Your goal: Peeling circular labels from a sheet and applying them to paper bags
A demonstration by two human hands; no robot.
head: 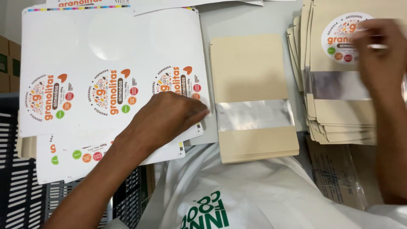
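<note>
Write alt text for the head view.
The left hand rests on a white sheet of round labels, while the right hand presses a label onto the top pouch of a stack. Unlabelled tan pouches lie between.

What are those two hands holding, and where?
Nothing is gripped. The left hand lies on the sticker sheet at a sticker; the right hand presses a pouch's label.

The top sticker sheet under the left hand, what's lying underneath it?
Under the sticker sheet that the left hand presses, more sticker sheets poke out at the lower edge. How many are stacked there, and the table beneath, cannot be seen because they are covered.
</note>
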